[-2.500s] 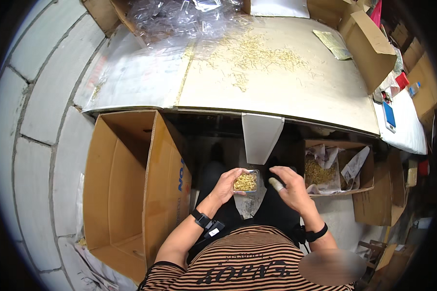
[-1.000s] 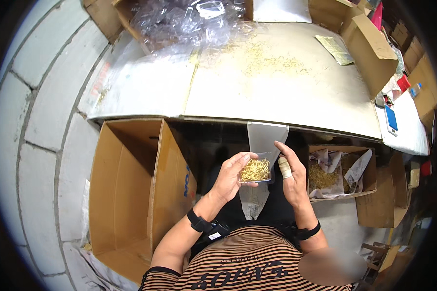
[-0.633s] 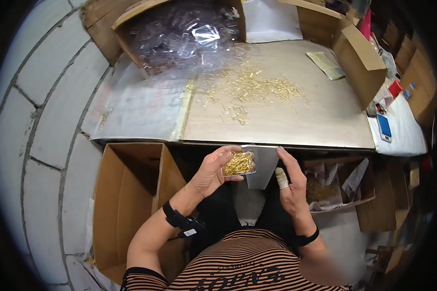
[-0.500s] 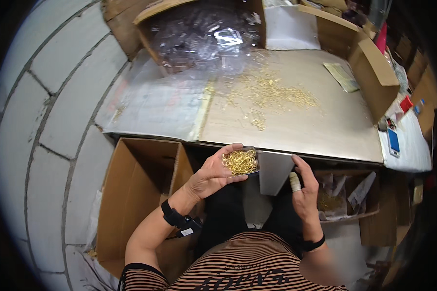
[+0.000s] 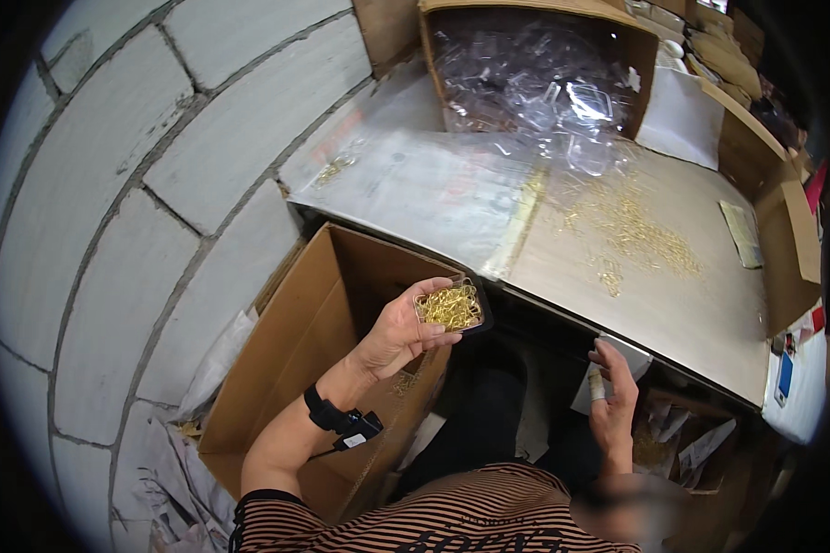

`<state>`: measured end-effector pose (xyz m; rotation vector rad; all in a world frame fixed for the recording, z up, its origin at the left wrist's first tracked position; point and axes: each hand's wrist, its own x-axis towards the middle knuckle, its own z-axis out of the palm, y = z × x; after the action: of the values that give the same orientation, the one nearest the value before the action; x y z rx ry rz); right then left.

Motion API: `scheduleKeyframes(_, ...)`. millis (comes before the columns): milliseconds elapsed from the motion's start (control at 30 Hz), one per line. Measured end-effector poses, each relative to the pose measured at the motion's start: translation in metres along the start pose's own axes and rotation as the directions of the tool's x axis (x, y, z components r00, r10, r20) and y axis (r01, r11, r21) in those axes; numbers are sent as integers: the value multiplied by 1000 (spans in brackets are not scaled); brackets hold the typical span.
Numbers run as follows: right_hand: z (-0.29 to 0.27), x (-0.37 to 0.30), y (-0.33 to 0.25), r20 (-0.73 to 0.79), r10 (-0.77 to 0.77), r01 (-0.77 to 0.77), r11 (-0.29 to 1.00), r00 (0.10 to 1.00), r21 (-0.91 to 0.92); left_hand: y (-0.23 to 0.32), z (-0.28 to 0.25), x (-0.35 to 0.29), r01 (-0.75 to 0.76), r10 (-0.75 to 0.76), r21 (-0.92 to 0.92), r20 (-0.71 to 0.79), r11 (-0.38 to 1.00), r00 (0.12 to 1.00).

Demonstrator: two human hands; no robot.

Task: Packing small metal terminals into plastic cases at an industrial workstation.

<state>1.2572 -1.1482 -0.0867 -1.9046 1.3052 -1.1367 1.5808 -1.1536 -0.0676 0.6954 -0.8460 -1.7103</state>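
My left hand (image 5: 404, 324) is closed round a small clear plastic box (image 5: 479, 323), thumb on one side and fingers on the other. Gold-coloured bent wire pieces (image 5: 448, 308), too small to name, fill it to the top. The box is held over the inner edge of a large open carton (image 5: 277, 369), just off the table's front. At the table's front edge, my right hand (image 5: 610, 401) is beside a pale grey flat panel (image 5: 632, 355), partly covering it. Its fingers are stretched out, one wearing a light wrap; whether they touch the panel is unclear.
More gold pieces (image 5: 641, 230) lie scattered on the table (image 5: 563, 267). Behind them a tipped carton (image 5: 541, 11) spills clear plastic boxes (image 5: 535, 92). A block wall (image 5: 92, 166) bounds the left. Another box with gold pieces (image 5: 657, 447) is below the table at right.
My view has turned toward the left. The filled box in my left hand has shifted left, away from the panel and over the carton's edge. My right hand has moved from the panel's far edge across it.
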Motion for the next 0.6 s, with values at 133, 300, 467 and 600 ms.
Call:
scheduleKeyframes(133,27,13,-24,80,-87,90,995,993,-39,0,-14,-13,34,-38,-72,-62,997,997)
scheduleKeyframes(300,73,51,-71,268,-350,357,934,898,24,-4,-9,-25,120,-111,42,-169,992,979)
scheduleKeyframes(467,113,51,-81,348,-334,341,939,876,43,-20,-1,-28,46,-45,-1,-203,999,978)
scheduleKeyframes(600,122,40,-76,383,-216,135,964,898,227,-23,7,-32,55,-54,-1,-211,998,976)
